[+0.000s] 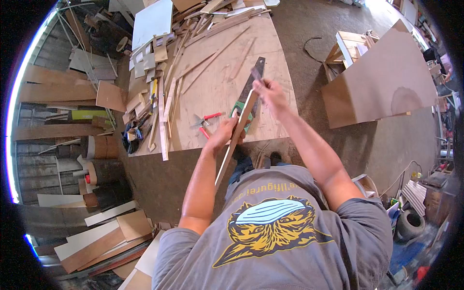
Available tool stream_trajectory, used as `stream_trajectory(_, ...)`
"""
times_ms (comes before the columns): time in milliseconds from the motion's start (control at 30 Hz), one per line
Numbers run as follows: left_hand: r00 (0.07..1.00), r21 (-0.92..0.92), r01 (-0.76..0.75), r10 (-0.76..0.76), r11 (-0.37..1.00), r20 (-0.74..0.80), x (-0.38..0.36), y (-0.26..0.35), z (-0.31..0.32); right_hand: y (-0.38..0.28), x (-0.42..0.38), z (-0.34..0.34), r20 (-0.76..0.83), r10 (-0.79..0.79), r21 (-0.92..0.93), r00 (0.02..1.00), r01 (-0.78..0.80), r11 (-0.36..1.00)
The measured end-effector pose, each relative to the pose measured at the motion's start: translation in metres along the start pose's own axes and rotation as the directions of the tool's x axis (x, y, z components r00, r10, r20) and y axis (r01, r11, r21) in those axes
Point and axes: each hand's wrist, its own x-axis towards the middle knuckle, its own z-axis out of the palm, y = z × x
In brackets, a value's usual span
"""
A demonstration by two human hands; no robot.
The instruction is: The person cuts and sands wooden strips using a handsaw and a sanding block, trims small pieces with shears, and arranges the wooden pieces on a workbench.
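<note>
A long thin wooden strip (235, 137) slants between my hands, one end up near my right hand and the other down by my left forearm. My left hand (225, 131) is closed around the strip. My right hand (271, 95) is closed at the strip's upper end, with a small dark, blurred piece (255, 73) sticking up from its fingers. Under the strip, a handsaw with a green handle (247, 126) and dark blade lies on the plywood table (275, 53). Red-handled snips (211, 116) rest open on the table, left of my left hand.
Wood offcuts (149, 60) and long strips cover the table's left and back. A hammer with a yellow handle (153, 90) lies among them. A large board (382, 77) leans on a wooden stand (345, 46) at the right. Stacked boards (108, 237) fill the lower left.
</note>
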Motion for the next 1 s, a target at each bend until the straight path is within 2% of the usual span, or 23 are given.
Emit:
stream_trajectory(33,1.0,-0.018,0.016,-0.016,1.0,0.015,0.001,-0.006,-0.005,-0.008,0.006,-0.007,-0.028,-0.009,0.036,1.0,0.01,0.999)
stream_trajectory(133,0.995,0.089,0.094,-0.098,0.992,0.035,0.0,-0.025,-0.026,-0.027,0.029,-0.031,-0.11,-0.017,0.16,0.994,0.035,0.986)
stream_trajectory(233,0.982,0.261,0.184,-0.185,0.948,-0.021,-0.009,-0.037,-0.042,-0.031,0.054,-0.05,-0.148,-0.018,0.251,0.989,0.055,0.966)
stream_trajectory(300,0.986,0.184,0.158,-0.147,0.97,-0.075,-0.016,-0.044,-0.049,-0.023,0.066,-0.051,-0.152,-0.06,0.241,0.987,0.096,0.966)
stream_trajectory(367,0.982,0.118,0.106,-0.085,0.987,-0.17,-0.02,-0.06,-0.056,-0.013,0.069,-0.042,-0.286,-0.056,0.029,0.957,0.067,0.997)
stream_trajectory(433,0.951,0.074,0.023,0.002,0.997,-0.308,-0.017,-0.086,-0.067,0.021,0.08,-0.034,-0.409,-0.089,-0.23,0.908,-0.007,0.973)
stream_trajectory(467,0.928,0.051,0.027,-0.006,0.998,-0.374,-0.017,-0.092,-0.072,0.058,0.09,-0.038,-0.353,-0.21,-0.437,0.912,0.038,0.899)
stream_trajectory(533,0.868,0.002,0.033,-0.028,0.999,-0.496,-0.017,-0.101,-0.081,0.098,0.082,-0.02,-0.253,-0.174,-0.544,0.952,0.009,0.839)
stream_trajectory(567,0.838,-0.004,0.012,-0.012,1.0,-0.545,-0.016,-0.104,-0.087,0.114,0.074,-0.008,-0.205,-0.152,-0.594,0.967,0.0,0.804)
stream_trajectory(633,0.774,-0.008,-0.033,0.021,0.999,-0.632,-0.009,-0.107,-0.102,0.113,0.052,0.026,-0.117,-0.021,-0.756,0.993,-0.075,0.65)
stream_trajectory(700,0.742,-0.002,-0.061,0.044,0.998,-0.669,0.005,-0.127,-0.131,0.141,0.051,0.051,-0.012,0.078,-0.852,0.997,-0.051,0.521)
stream_trajectory(733,0.731,-0.019,-0.065,0.034,0.998,-0.682,0.01,-0.129,-0.142,0.148,0.051,0.063,0.035,0.132,-0.891,0.991,-0.029,0.453)
stream_trajectory(800,0.739,-0.028,-0.075,0.037,0.997,-0.672,0.021,-0.136,-0.165,0.158,0.053,0.086,0.14,0.117,-0.908,0.983,0.08,0.412)
stream_trajectory(867,0.735,-0.046,-0.017,-0.019,0.999,-0.678,0.029,-0.129,-0.177,0.154,0.058,0.114,0.224,0.145,-0.923,0.964,0.162,0.349)
stream_trajectory(967,0.755,-0.071,0.011,-0.055,0.997,-0.653,0.043,-0.138,-0.201,0.201,0.088,0.14,0.346,0.084,-0.916,0.935,0.317,0.245)
stream_trajectory(1000,0.764,-0.078,0.01,-0.057,0.997,-0.643,0.047,-0.142,-0.209,0.203,0.095,0.149,0.349,0.095,-0.924,0.932,0.325,0.202)
